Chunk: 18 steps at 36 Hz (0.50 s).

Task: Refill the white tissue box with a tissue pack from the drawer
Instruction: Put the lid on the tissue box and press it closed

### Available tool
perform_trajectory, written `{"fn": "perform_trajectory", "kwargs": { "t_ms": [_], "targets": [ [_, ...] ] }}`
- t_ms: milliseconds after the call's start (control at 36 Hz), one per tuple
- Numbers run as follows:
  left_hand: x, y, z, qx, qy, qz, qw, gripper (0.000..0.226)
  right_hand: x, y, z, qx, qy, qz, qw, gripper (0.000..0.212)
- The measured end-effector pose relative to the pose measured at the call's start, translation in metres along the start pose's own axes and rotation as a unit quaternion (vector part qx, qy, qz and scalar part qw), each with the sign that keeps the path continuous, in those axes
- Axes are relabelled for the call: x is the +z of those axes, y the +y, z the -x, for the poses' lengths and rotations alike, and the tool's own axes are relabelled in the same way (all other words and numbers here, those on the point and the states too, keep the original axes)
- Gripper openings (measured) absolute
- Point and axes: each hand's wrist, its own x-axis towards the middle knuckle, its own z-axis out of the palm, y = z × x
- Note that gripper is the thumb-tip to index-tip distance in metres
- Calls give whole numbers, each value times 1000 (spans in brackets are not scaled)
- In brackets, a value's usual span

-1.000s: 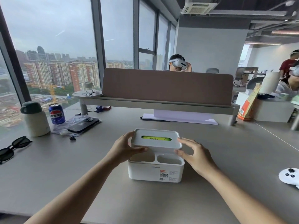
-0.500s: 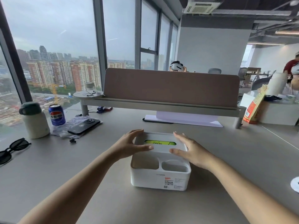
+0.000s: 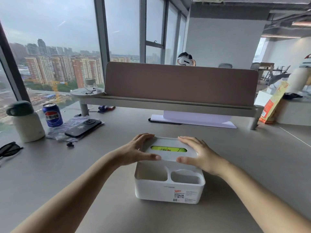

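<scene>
White tissue box [image 3: 169, 190] on grey desk [image 3: 235, 165], centre-near, label facing camera. Two open compartments [image 3: 168, 174] along near side, both look bare inside. Lid [image 3: 170, 154] sitting flat over rear half of box; green tissue pack [image 3: 168, 149] visible thru lid slot, so pack inside box under lid.

Left hand [image 3: 134, 152] on lid's left end: fingers spread over far-left corner, thumb lying along near edge. Palm down, fingers extended, pressing rather than curled round anything. Right hand [image 3: 200, 155] same on right end: fingers across far-right corner, thumb at near-right edge. Also flat, not clenched. Both touching lid; can't tell how hard.

Far left of desk: sunglasses [image 3: 8, 149] at edge, pale flask w/ dark cap [image 3: 25, 121], blue soda can [image 3: 52, 114] just beside it, black phone [image 3: 83, 127] on crinkled plastic, small dark earbud [image 3: 69, 144] near. Brown divider panel [image 3: 180, 84] across back of desk w/ white paper [image 3: 193, 119] under its shelf. Orange-yellow bag [image 3: 272, 105] leaning at right. Person w/ white headset [image 3: 185, 60] behind divider.
</scene>
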Motion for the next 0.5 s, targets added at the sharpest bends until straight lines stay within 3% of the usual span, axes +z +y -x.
{"fn": "perform_trajectory", "kwargs": {
  "t_ms": [167, 222, 278, 333, 500],
  "targets": [
    [3, 1, 11, 19, 56, -121, 991, 110, -2, -9, 9, 6, -29, 94, 995, 112],
    [12, -2, 18, 93, 114, -143, 979, 89, 3, -14, 16, -5, -2, 124, 992, 102],
    [24, -5, 28, 158, 168, -112, 967, 60, 14, -19, 25, -27, 42, 135, 990, 94],
    [33, -8, 38, 184, 196, -68, 961, 45, 25, -25, 36, -47, 71, 130, 988, 85],
    [47, -12, 58, 186, 214, -38, 958, 56, 40, -27, 57, -74, 120, 101, 985, 65]
  ]
}}
